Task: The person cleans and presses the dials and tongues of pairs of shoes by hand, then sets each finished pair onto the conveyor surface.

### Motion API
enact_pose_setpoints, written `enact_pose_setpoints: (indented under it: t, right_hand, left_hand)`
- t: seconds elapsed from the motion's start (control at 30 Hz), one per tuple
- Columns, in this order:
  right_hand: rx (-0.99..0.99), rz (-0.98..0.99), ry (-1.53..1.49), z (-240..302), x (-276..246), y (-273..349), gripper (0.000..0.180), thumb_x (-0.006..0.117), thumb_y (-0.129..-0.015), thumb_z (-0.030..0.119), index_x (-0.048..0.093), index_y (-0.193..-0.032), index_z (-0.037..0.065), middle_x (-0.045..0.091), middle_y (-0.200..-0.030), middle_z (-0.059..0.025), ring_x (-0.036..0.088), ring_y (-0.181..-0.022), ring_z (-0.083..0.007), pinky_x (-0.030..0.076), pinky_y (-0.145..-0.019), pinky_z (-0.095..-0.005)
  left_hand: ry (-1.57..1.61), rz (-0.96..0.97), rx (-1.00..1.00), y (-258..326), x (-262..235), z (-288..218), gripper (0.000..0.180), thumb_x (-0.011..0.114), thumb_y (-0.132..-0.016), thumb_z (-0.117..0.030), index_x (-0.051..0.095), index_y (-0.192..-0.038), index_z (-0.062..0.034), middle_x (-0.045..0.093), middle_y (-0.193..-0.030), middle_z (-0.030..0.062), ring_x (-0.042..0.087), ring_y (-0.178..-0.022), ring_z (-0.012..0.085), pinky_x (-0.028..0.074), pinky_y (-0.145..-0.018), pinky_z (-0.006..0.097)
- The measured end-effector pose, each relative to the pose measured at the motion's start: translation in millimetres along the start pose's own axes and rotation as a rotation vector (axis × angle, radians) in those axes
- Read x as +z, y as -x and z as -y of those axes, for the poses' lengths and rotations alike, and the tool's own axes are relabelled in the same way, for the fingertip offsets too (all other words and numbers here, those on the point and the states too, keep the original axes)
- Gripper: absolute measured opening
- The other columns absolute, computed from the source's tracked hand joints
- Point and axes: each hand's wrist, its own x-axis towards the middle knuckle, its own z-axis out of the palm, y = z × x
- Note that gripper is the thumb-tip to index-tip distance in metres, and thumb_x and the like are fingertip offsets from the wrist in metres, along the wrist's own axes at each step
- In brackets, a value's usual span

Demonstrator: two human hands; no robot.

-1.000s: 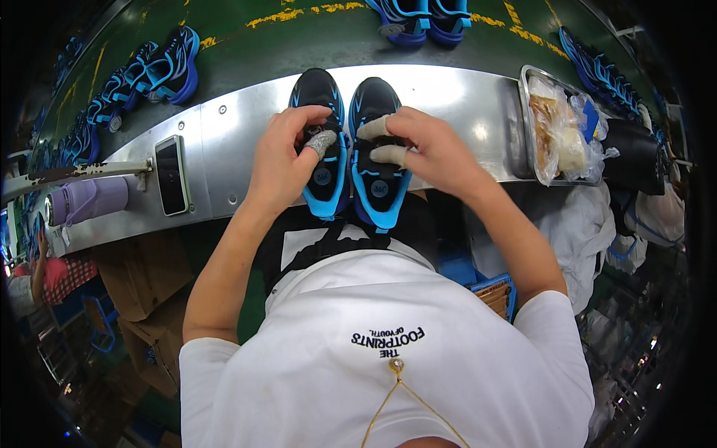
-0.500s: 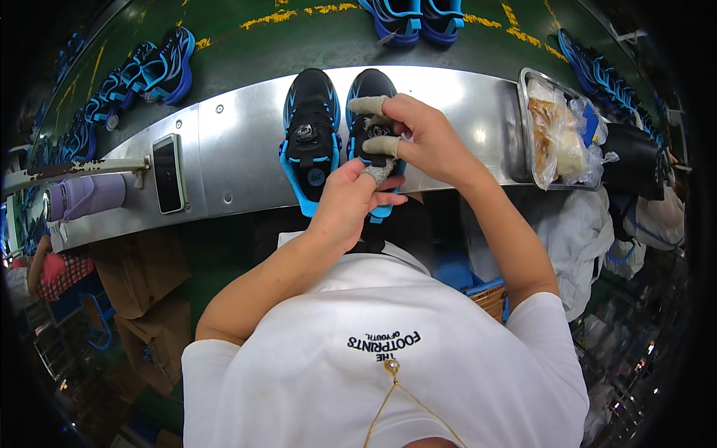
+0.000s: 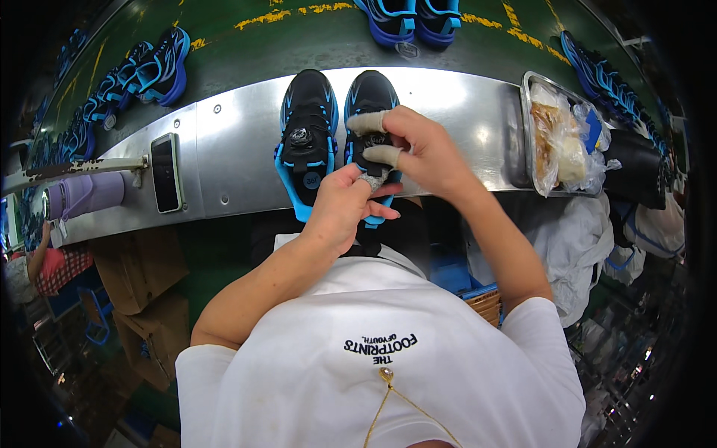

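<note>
Two black sneakers with bright blue trim stand side by side on the metal bench, toes away from me. The left sneaker (image 3: pixel 308 101) shows a round dial on its tongue and a round sticker on its insole. My left hand (image 3: pixel 336 205) is closed on the collar and tongue of the right sneaker (image 3: pixel 371 91), with a grey cover on one digit. My right hand (image 3: pixel 422 149) wears beige covers on its thumb and forefinger. These two digits grip the same sneaker around its tongue and dial, which they partly hide.
A phone (image 3: pixel 166 173) and a purple tumbler (image 3: pixel 93 196) lie left on the bench (image 3: pixel 246 149), by a worn metal bar (image 3: pixel 75 172). A metal tray (image 3: pixel 529 134) with plastic bags stands right. More sneakers (image 3: pixel 164 67) line the green surface beyond. Cardboard boxes (image 3: pixel 138 272) sit below left.
My right hand's covered fingers have shifted slightly over the right sneaker's dial, hiding more of it. Both hands keep hold of that sneaker. The view has shifted a little.
</note>
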Motion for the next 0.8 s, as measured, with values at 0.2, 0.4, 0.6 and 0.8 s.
enact_pose_setpoints:
  t: [0.2, 0.4, 0.6, 0.8]
  right_hand:
    - [-0.027, 0.028, -0.041, -3, -9, -6, 0.045, 0.07, -0.079, 0.007, 0.066, -0.124, 0.014, 0.058, -0.086, 0.0005, 0.046, -0.071, -0.01, 0.042, -0.067, -0.0243]
    - [-0.06, -0.104, 0.188, -4, 6, 0, 0.045, 0.069, -0.079, 0.009, 0.066, -0.124, 0.016, 0.058, -0.089, -0.0017, 0.052, -0.078, -0.0109, 0.044, -0.07, -0.0254]
    - [0.017, 0.026, -0.128, -3, -10, -6, 0.045, 0.07, -0.078, 0.007, 0.067, -0.122, 0.015, 0.055, -0.085, -0.0023, 0.053, -0.074, -0.0119, 0.045, -0.068, -0.0263]
    - [-0.009, -0.277, 0.103, 3, 28, 6, 0.028, 0.072, -0.075, 0.01, 0.069, -0.103, 0.009, 0.053, -0.08, -0.0086, 0.052, -0.075, -0.0245, 0.045, -0.068, -0.0342]
  left_hand:
    - [-0.004, 0.006, -0.014, 0, 1, 0, 0.027, 0.036, -0.091, 0.002, 0.053, -0.111, 0.0088, 0.056, -0.116, 0.017, 0.063, -0.108, 0.0267, 0.061, -0.071, 0.035]
    - [0.022, 0.007, -0.023, 0, 1, -1, 0.028, 0.035, -0.091, 0.002, 0.053, -0.111, 0.0085, 0.056, -0.116, 0.0166, 0.061, -0.11, 0.0276, 0.061, -0.071, 0.036]
    - [0.023, 0.025, -0.027, 1, 1, -1, 0.029, 0.034, -0.091, 0.003, 0.053, -0.112, 0.0072, 0.056, -0.116, 0.016, 0.061, -0.11, 0.0282, 0.06, -0.074, 0.037]
    - [0.02, 0.031, -0.04, -2, -3, 3, 0.032, 0.039, -0.095, -0.004, 0.054, -0.124, 0.0007, 0.06, -0.121, 0.0129, 0.062, -0.109, 0.0238, 0.057, -0.073, 0.033]
